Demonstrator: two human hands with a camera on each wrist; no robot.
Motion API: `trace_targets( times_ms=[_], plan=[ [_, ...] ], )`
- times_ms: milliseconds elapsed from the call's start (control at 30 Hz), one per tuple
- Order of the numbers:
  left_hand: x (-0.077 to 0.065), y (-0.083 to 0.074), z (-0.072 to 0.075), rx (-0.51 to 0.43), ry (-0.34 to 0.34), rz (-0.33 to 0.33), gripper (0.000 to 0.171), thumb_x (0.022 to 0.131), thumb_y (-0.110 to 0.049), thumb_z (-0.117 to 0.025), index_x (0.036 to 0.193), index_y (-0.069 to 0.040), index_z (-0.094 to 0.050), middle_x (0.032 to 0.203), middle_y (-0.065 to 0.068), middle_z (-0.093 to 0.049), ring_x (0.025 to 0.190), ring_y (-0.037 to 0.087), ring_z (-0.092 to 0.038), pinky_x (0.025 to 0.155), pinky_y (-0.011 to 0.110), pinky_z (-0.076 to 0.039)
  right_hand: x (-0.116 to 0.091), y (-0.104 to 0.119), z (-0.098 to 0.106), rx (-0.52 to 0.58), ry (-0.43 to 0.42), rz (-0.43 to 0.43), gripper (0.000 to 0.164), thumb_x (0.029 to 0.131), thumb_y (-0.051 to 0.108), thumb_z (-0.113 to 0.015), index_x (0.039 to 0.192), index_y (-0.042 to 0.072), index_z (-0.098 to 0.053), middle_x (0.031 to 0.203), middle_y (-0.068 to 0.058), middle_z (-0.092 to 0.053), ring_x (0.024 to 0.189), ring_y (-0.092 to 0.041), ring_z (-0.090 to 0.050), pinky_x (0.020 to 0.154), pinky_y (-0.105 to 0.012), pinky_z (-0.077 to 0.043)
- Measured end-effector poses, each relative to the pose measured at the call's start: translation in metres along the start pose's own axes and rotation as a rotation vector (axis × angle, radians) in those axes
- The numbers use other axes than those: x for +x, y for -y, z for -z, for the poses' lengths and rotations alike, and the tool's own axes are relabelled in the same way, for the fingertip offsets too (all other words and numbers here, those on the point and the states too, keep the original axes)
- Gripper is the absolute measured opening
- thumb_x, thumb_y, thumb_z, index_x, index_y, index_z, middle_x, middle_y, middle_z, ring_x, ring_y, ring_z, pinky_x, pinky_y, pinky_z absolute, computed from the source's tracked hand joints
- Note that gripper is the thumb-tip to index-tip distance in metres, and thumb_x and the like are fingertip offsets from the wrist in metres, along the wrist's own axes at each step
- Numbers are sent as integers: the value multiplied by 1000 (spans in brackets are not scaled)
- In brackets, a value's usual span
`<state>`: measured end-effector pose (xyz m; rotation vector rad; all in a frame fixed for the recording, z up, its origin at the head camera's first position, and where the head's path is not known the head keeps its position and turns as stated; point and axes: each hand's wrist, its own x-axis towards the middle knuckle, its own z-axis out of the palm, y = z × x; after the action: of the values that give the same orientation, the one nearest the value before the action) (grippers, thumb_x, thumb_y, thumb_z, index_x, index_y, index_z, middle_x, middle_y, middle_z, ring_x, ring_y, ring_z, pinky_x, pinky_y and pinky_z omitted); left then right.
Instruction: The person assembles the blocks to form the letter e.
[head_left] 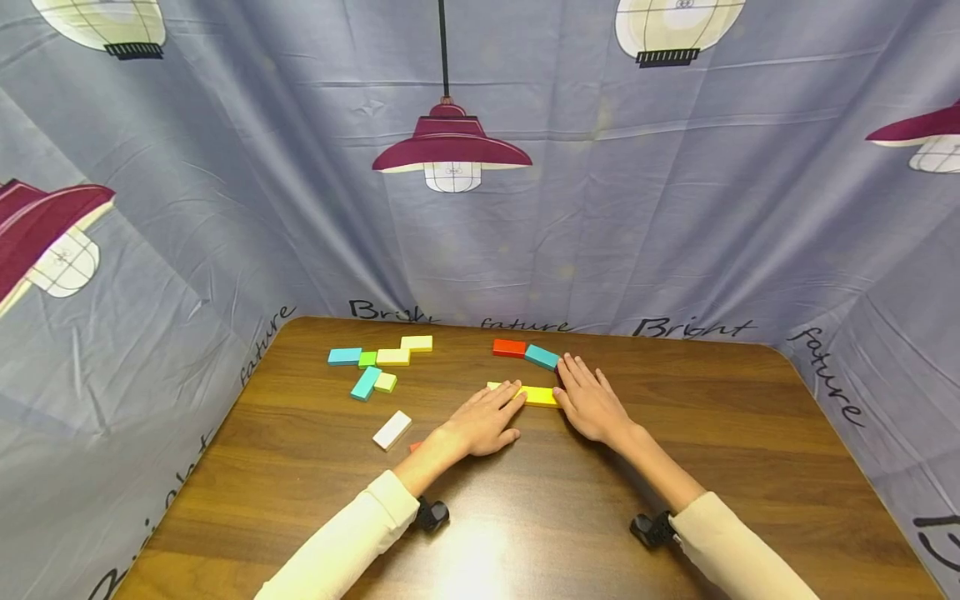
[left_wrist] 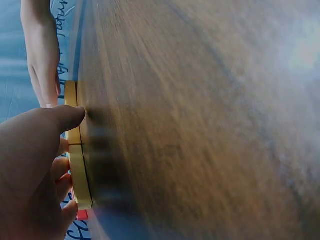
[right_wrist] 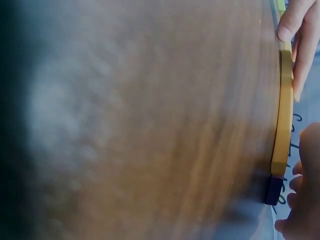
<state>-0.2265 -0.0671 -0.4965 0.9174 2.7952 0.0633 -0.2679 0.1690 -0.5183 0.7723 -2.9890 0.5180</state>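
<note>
My left hand lies palm down with straight fingers over a row of blocks, partly covering a pale yellow block. Joined end to end with it is a deeper yellow block. At the row's right end, my right hand has its fingers extended forward and its thumb by the yellow block. A dark block shows beside that end in the right wrist view. Beyond the row, a red block meets a blue block, whose right end is near my right fingertips.
To the left lie a blue block, a green block, pale yellow blocks, a teal block and a white block. Another red block is mostly hidden by my left forearm. A printed curtain borders the wooden table.
</note>
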Motion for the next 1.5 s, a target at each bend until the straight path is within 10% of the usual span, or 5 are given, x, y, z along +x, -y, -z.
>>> trace_targets(
  times_ms=[633,967,1200,1500],
  plan=[
    [1,1,-1,-18,-28,-4,63,105,-41,-48,158,-13,-30,164,7,-22,149,21,-21,119,40,-19,-7,1,-3,-34,16,-16,56,108,29,-42,153,-4,-33,158,-21,-30,145,-40,-25,112,-65,-20],
    [7,3,3,19,-166,38,47,103,-38,-52,146,-18,-52,155,3,-41,141,21,-37,116,57,-17,-7,2,-3,-48,8,-5,56,108,28,-42,152,-6,-33,157,-23,-31,145,-40,-26,112,-64,-20],
    [-25,25,13,-138,-321,134,44,98,-27,-62,137,-7,-58,138,11,-57,129,31,-51,111,50,-33,-7,2,-2,-50,16,8,57,108,29,-41,152,-6,-33,157,-23,-31,145,-40,-25,113,-64,-20],
    [-97,72,15,-441,-418,446,46,92,-19,-70,133,-2,-59,126,17,-62,114,34,-59,93,53,-49,-7,1,1,-51,16,24,56,108,28,-42,151,-7,-33,156,-24,-31,145,-41,-26,113,-63,-21]
  ],
)
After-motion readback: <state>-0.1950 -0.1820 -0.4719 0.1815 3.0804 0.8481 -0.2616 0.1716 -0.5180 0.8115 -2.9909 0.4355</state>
